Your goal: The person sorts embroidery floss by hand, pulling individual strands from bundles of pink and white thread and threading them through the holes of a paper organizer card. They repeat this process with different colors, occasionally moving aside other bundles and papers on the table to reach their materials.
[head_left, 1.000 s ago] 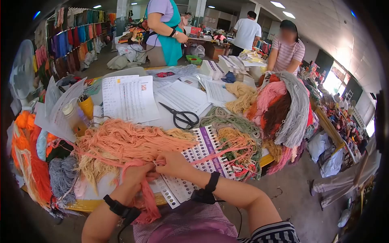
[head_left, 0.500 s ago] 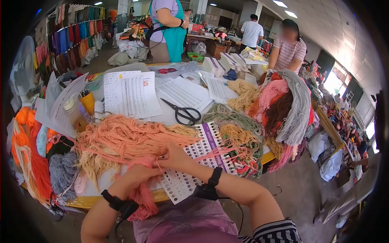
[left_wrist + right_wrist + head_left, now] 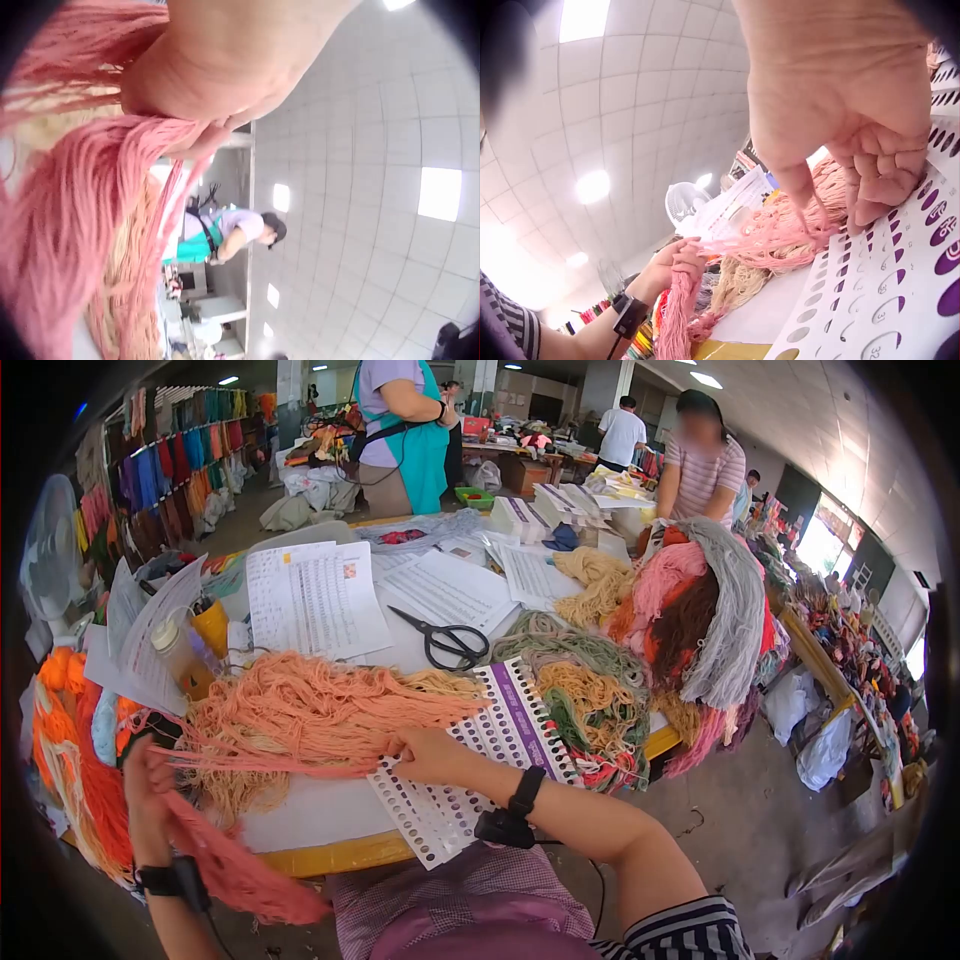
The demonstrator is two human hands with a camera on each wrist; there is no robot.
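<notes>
My left hand is held out past the table's left front and grips a skein of pink yarn, whose loose length hangs below the fist. Pink strands run from this hand across to the right hand. My right hand pinches those strands at the edge of a white card punched with holes, its curled fingers right at the card. The card has a purple stripe and numbers by its holes. Behind the strands spreads a heap of salmon-coloured yarn, with cream yarn under it.
Black scissors lie on printed sheets beyond the heap. Green and tan yarn sits right of the card, a tall mixed bundle behind it. Orange skeins hang at the left edge. Several people stand further back.
The left hand has swung from beside the right hand out to the left, carrying the pink skein. The strands that lay across the card have been drawn leftward off it.
</notes>
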